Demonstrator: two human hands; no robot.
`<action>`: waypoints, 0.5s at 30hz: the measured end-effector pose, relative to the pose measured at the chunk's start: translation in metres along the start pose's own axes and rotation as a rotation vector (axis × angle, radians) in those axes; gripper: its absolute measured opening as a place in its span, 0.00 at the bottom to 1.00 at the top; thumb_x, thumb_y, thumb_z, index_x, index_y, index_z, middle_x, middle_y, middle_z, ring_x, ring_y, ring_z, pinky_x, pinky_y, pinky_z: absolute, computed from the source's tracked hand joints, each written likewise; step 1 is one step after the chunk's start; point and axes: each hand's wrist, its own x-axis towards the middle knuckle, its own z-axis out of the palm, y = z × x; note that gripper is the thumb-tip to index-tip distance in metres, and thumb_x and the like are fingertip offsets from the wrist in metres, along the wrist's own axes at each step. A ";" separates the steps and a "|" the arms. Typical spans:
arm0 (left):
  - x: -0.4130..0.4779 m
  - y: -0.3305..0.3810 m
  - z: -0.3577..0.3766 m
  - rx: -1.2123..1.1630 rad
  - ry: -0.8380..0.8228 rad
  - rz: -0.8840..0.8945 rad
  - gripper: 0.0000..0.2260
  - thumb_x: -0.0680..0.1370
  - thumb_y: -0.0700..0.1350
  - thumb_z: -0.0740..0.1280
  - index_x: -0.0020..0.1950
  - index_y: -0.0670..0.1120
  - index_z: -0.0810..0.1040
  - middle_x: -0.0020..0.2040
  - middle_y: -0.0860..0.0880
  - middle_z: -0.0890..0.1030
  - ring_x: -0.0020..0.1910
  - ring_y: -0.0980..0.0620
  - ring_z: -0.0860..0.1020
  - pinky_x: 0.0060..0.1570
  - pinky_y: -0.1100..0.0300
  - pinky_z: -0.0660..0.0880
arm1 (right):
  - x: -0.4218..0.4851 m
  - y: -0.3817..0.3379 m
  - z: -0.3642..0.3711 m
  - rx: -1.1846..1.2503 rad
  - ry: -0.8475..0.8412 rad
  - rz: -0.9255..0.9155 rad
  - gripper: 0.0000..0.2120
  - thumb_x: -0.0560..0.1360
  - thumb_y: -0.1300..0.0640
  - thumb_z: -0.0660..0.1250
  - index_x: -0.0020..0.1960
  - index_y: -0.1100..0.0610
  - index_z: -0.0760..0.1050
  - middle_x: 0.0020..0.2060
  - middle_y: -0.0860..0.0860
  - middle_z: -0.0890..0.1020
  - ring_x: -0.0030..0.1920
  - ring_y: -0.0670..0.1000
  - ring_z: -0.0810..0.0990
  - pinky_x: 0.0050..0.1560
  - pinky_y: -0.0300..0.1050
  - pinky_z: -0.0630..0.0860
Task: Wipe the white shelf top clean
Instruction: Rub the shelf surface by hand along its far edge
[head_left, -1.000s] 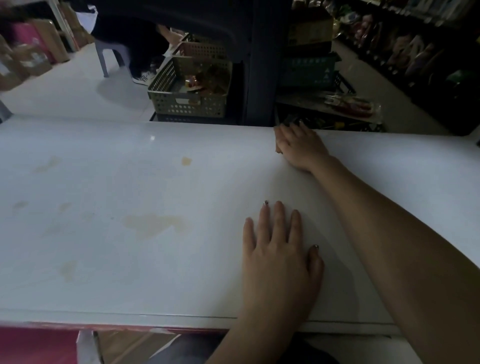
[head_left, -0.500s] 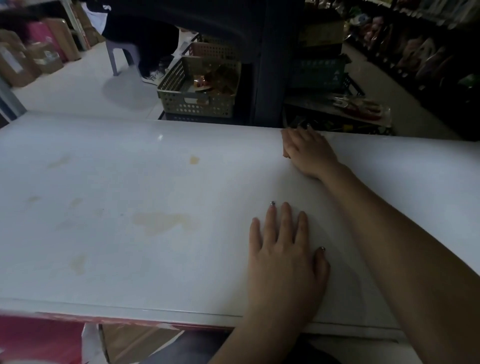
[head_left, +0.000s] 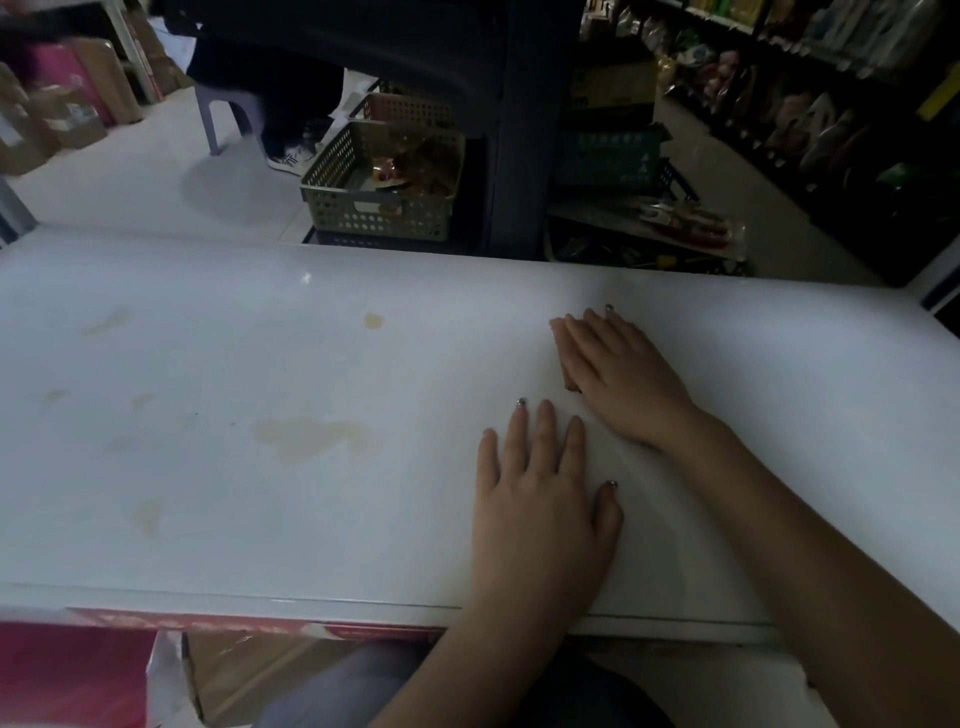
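The white shelf top (head_left: 208, 493) fills the middle of the view. It carries several yellowish stains, the largest (head_left: 306, 436) in the middle and a small round one (head_left: 374, 320) further back. My left hand (head_left: 540, 499) lies flat on the surface near the front edge, fingers spread, holding nothing. My right hand (head_left: 623, 379) presses flat on a small brown cloth (head_left: 561, 353). Only the cloth's left edge shows from under the fingers. The two hands lie close together, right of the stains.
Beyond the far edge stand a perforated basket (head_left: 379, 192) with goods, a dark post (head_left: 519, 156) and stocked store shelves (head_left: 831, 104). A person's legs by a plastic stool (head_left: 223, 114) are at the back left. A red box (head_left: 67, 675) sits under the front edge.
My right hand has slid with the cloth from the far edge back toward me and now lies just beyond my left hand. The left hand has stayed in place.
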 end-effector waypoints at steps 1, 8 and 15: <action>0.000 0.000 -0.001 0.000 0.000 0.001 0.26 0.73 0.57 0.53 0.64 0.45 0.76 0.65 0.43 0.75 0.67 0.43 0.70 0.63 0.42 0.66 | -0.007 -0.001 0.001 -0.012 -0.004 -0.007 0.31 0.75 0.40 0.30 0.76 0.48 0.41 0.76 0.50 0.46 0.75 0.50 0.40 0.74 0.48 0.40; 0.001 -0.004 -0.006 -0.009 -0.012 0.037 0.27 0.72 0.57 0.54 0.64 0.46 0.76 0.62 0.44 0.77 0.64 0.44 0.73 0.60 0.43 0.68 | -0.046 -0.012 0.004 -0.027 0.043 0.003 0.40 0.67 0.39 0.25 0.77 0.49 0.42 0.76 0.48 0.46 0.75 0.48 0.39 0.74 0.46 0.38; -0.003 -0.025 -0.016 0.051 -0.010 0.129 0.25 0.72 0.57 0.54 0.59 0.44 0.79 0.59 0.45 0.80 0.61 0.45 0.76 0.58 0.40 0.69 | -0.072 -0.022 0.001 -0.005 0.048 0.032 0.40 0.65 0.38 0.25 0.76 0.49 0.40 0.76 0.48 0.45 0.75 0.48 0.38 0.73 0.44 0.36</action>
